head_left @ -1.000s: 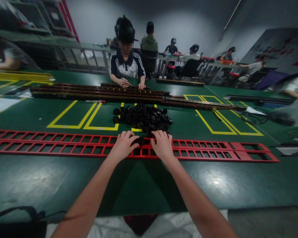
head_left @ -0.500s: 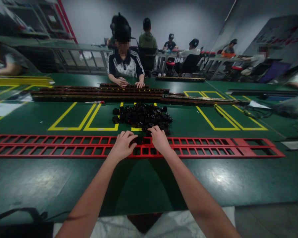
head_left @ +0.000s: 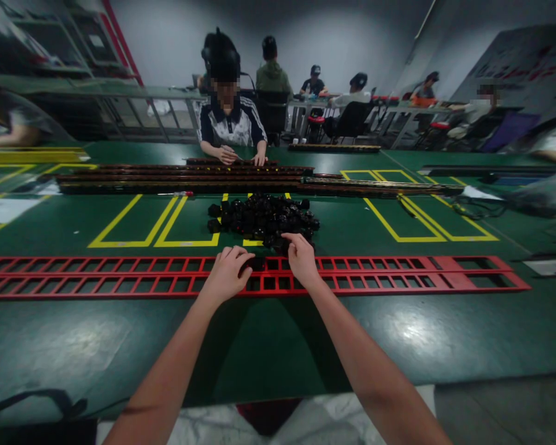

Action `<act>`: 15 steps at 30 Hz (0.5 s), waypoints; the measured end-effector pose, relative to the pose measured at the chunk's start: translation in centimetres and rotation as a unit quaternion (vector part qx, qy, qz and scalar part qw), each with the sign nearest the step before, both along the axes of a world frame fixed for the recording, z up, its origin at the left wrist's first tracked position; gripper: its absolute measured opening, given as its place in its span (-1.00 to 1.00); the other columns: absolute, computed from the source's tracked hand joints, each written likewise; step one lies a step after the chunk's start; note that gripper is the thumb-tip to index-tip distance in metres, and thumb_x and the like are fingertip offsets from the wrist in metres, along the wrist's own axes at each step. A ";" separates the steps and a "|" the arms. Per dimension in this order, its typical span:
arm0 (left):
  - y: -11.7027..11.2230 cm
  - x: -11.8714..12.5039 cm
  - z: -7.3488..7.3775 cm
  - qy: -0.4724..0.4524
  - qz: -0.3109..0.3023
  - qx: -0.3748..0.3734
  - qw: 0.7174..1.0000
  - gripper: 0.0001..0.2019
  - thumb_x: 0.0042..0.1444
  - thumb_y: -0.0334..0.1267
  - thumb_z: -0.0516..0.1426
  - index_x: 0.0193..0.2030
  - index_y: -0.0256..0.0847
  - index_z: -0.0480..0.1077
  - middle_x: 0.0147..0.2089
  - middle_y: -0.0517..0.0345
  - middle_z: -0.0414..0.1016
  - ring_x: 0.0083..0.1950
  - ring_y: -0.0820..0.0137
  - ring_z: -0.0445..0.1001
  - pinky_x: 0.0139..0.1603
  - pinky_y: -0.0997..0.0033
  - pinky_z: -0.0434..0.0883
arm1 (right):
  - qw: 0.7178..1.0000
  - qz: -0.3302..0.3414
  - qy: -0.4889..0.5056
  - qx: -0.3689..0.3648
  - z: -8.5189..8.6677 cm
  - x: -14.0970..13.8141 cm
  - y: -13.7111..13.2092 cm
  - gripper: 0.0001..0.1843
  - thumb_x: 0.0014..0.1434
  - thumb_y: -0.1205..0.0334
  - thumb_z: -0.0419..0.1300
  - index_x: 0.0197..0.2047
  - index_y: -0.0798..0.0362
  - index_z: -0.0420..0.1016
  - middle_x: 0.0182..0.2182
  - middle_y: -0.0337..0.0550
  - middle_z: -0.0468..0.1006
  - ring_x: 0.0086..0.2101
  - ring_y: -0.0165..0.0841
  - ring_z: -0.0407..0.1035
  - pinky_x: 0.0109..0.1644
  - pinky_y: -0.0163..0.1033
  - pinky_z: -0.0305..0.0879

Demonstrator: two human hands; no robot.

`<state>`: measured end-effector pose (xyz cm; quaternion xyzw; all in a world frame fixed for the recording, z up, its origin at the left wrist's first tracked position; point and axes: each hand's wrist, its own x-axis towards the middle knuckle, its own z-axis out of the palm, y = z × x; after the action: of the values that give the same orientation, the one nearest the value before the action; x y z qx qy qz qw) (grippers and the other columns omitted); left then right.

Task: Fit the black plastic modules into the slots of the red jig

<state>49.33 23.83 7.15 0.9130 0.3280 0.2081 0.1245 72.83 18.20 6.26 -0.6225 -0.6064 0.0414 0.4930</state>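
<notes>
Left hand [head_left: 236, 262] curled over frame [head_left: 445, 266] — block [head_left: 258, 263] at three o'clock; right hand [head_left: 302, 254] at four-thirty from pile [head_left: 262, 217] — pinches unclear.

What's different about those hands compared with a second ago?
The right hand has moved slightly forward, its index finger now reaching to the near edge of the black pile. The left hand stayed at the red frame, by a black piece.

Both hands [head_left: 226, 273] are over the red frame [head_left: 274, 273], near piled black parts [head_left: 269, 216].
</notes>
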 end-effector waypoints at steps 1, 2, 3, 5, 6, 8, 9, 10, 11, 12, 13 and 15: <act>0.0 0.0 0.0 0.001 -0.001 -0.002 1.000 -0.65 0.29 -0.26 0.05 0.18 -0.18 0.43 0.08 -0.03 0.43 0.11 0.13 0.31 0.15 -0.01 0.36 | 1.000 -0.004 0.008 0.002 0.0 0.1 0.0 -0.54 0.21 0.45 -0.10 0.00 0.06 0.55 -0.11 -0.04 0.57 -0.10 -0.27 0.48 0.07 -0.15 0.41; 0.0 -0.1 0.0 0.001 -0.003 -0.005 1.000 -0.64 0.29 -0.29 0.04 0.18 -0.19 0.42 0.08 -0.03 0.43 0.11 0.14 0.31 0.15 0.00 0.36 | 1.000 -0.006 0.014 0.000 0.0 0.1 0.0 -0.55 0.20 0.44 -0.09 -0.01 0.07 0.55 -0.12 -0.03 0.58 -0.11 -0.27 0.48 0.06 -0.15 0.41; 0.1 -0.1 0.0 0.000 -0.005 -0.009 1.000 -0.63 0.29 -0.33 0.02 0.19 -0.18 0.42 0.09 -0.02 0.43 0.11 0.15 0.31 0.16 0.00 0.35 | 1.000 -0.008 0.020 -0.006 0.0 0.1 0.0 -0.55 0.19 0.43 -0.09 -0.01 0.08 0.54 -0.13 -0.03 0.59 -0.12 -0.27 0.49 0.06 -0.15 0.41; 0.1 -0.1 0.0 -0.003 -0.006 -0.017 1.000 -0.60 0.28 -0.40 -0.02 0.20 -0.17 0.41 0.10 -0.01 0.43 0.11 0.17 0.30 0.16 0.01 0.35 | 0.999 -0.009 0.028 -0.020 0.3 0.0 -0.1 -0.55 0.19 0.42 -0.09 0.00 0.09 0.54 -0.13 -0.03 0.60 -0.12 -0.28 0.50 0.06 -0.16 0.41; 0.2 -0.1 0.0 -0.004 -0.006 -0.021 1.000 -0.58 0.27 -0.42 -0.04 0.20 -0.16 0.41 0.10 -0.01 0.43 0.11 0.17 0.30 0.16 0.02 0.35 | 0.999 -0.009 0.031 -0.029 0.4 -0.1 -0.2 -0.54 0.20 0.41 -0.09 0.02 0.09 0.53 -0.12 -0.03 0.61 -0.11 -0.29 0.50 0.06 -0.17 0.40; 0.2 -0.1 0.0 -0.004 -0.003 -0.025 1.000 -0.57 0.27 -0.44 -0.06 0.20 -0.16 0.41 0.09 0.00 0.43 0.10 0.17 0.31 0.16 0.02 0.35 | 0.998 -0.006 0.038 -0.049 0.7 -0.3 -0.4 -0.55 0.23 0.40 -0.09 0.05 0.09 0.52 -0.12 -0.05 0.62 -0.11 -0.30 0.51 0.05 -0.18 0.40; 0.2 -0.1 0.0 -0.004 -0.002 -0.024 1.000 -0.57 0.26 -0.44 -0.05 0.19 -0.16 0.41 0.09 0.00 0.44 0.09 0.17 0.31 0.16 0.02 0.35 | 0.997 -0.004 0.042 -0.058 0.8 -0.4 -0.5 -0.57 0.24 0.38 -0.08 0.05 0.08 0.51 -0.13 -0.05 0.62 -0.12 -0.31 0.51 0.04 -0.19 0.41; 0.2 -0.1 0.0 -0.004 -0.001 -0.023 1.000 -0.57 0.26 -0.44 -0.05 0.19 -0.15 0.42 0.09 0.00 0.44 0.08 0.17 0.31 0.15 0.02 0.35 | 0.997 0.000 0.047 -0.065 0.9 -0.5 -0.6 -0.59 0.26 0.36 -0.06 0.05 0.08 0.51 -0.14 -0.06 0.62 -0.14 -0.31 0.52 0.03 -0.20 0.41; 0.2 -0.1 0.0 -0.004 0.000 -0.022 1.000 -0.58 0.25 -0.44 -0.04 0.18 -0.14 0.42 0.08 0.00 0.44 0.07 0.17 0.31 0.15 0.02 0.35 | 0.996 0.005 0.053 -0.069 1.0 -0.6 -0.7 -0.61 0.28 0.34 -0.05 0.04 0.08 0.51 -0.16 -0.06 0.62 -0.16 -0.32 0.52 0.01 -0.21 0.42; 0.2 -0.1 0.0 -0.006 0.000 -0.020 1.000 -0.58 0.25 -0.44 -0.04 0.17 -0.13 0.43 0.08 0.01 0.44 0.07 0.17 0.31 0.15 0.02 0.35 | 0.996 0.012 0.058 -0.071 1.0 -0.6 -0.7 -0.64 0.29 0.31 -0.03 0.03 0.08 0.51 -0.17 -0.06 0.63 -0.18 -0.32 0.53 -0.02 -0.22 0.42; 0.1 -0.1 0.0 -0.007 0.001 -0.018 1.000 -0.58 0.25 -0.43 -0.04 0.17 -0.13 0.43 0.08 0.01 0.44 0.07 0.17 0.32 0.15 0.03 0.35 | 0.995 0.018 0.062 -0.072 1.0 -0.7 -0.7 -0.66 0.29 0.29 -0.01 0.02 0.08 0.52 -0.18 -0.06 0.63 -0.19 -0.33 0.53 -0.03 -0.23 0.43; 0.1 0.0 0.0 -0.006 0.001 -0.016 1.000 -0.59 0.25 -0.43 -0.04 0.17 -0.14 0.43 0.07 0.00 0.44 0.07 0.17 0.32 0.15 0.03 0.36 | 0.995 0.026 0.068 -0.071 1.0 -0.7 -0.7 -0.68 0.30 0.27 0.01 0.01 0.08 0.52 -0.19 -0.07 0.63 -0.22 -0.33 0.52 -0.05 -0.24 0.43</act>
<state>49.28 23.97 7.16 0.9095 0.3313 0.2082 0.1406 72.11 17.51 7.23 -0.6357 -0.5829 0.1390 0.4866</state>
